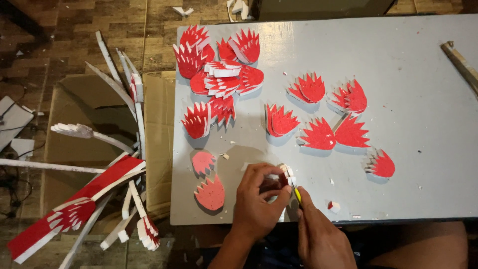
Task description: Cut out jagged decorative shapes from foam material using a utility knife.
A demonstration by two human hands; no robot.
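Observation:
My left hand (pixel 259 197) is closed around a small red-and-white foam piece (pixel 285 175) at the front edge of the grey table (pixel 413 124). My right hand (pixel 318 234) grips a yellow-handled cutter (pixel 297 193), its tip at the piece. Two pale red flame-shaped foam cutouts (pixel 211 193) lie just left of my left hand. Several brighter red spiky cutouts (pixel 318 135) lie across the middle of the table, and a heap of them (pixel 219 74) sits at the far left.
A small red-and-white foam scrap (pixel 333 205) lies right of my hands. An open cardboard box (pixel 94 144) on the floor to the left holds long white and red foam offcuts (pixel 74 209). A wooden stick (pixel 460 62) rests at the table's right edge.

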